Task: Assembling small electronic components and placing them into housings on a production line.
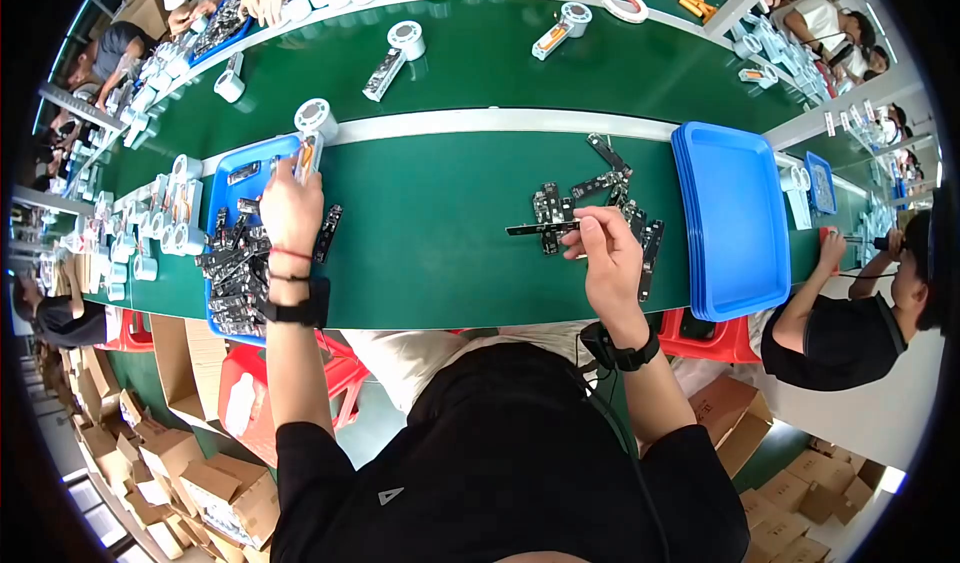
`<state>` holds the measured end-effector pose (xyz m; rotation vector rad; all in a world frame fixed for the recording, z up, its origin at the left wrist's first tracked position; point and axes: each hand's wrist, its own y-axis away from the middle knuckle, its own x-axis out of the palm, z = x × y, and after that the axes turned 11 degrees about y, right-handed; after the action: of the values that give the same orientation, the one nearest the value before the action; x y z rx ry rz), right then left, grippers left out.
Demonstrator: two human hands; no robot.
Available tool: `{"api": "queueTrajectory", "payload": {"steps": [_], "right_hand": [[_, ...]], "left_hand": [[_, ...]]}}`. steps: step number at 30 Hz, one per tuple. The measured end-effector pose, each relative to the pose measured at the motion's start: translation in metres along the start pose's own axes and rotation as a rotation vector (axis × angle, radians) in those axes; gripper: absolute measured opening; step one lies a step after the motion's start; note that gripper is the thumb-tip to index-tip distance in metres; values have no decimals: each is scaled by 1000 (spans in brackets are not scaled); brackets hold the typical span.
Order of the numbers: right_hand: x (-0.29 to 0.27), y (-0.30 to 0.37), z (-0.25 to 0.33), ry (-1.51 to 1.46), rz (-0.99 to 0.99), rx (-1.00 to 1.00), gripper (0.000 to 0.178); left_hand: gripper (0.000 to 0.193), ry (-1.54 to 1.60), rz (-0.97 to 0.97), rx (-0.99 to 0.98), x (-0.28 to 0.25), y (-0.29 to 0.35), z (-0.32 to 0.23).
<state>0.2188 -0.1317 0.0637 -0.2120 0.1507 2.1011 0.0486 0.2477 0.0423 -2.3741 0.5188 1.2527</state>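
My right hand (608, 253) is closed in a pinch on a thin black circuit board strip (530, 230), held level above the green worktop. Beneath and beside it lies a loose pile of similar circuit boards (610, 185). My left hand (291, 208) is closed at the lower end of a white round-headed device (315, 118), whose open handle shows an orange part. Its fingertips are partly hidden. Below that hand, a blue tray (285, 147) holds many more circuit boards (240, 273), and a single board (327, 233) lies against the tray's right side.
Stacked blue trays (735, 223) stand at the right. Across the white rail (500, 121), the green belt carries white devices (405, 41) and a tape roll (623, 4). White devices (165, 218) crowd the left. A co-worker (850, 313) sits at the right; red stools (710, 337) are near me.
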Motion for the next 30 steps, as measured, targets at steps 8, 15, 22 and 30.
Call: {"api": "queueTrajectory", "payload": {"steps": [8, 15, 22, 30], "right_hand": [[-1, 9, -26, 142, 45, -77, 19], [10, 16, -29, 277, 104, -227, 15], [0, 31, -15, 40, 13, 67, 15], [33, 4, -2, -61, 360, 256, 24]], "left_hand": [[35, -46, -122, 237, 18, 57, 0], [30, -189, -244, 209, 35, 13, 6], [26, 295, -70, 190, 0, 76, -66], [40, 405, 297, 108, 11, 204, -99]]}}
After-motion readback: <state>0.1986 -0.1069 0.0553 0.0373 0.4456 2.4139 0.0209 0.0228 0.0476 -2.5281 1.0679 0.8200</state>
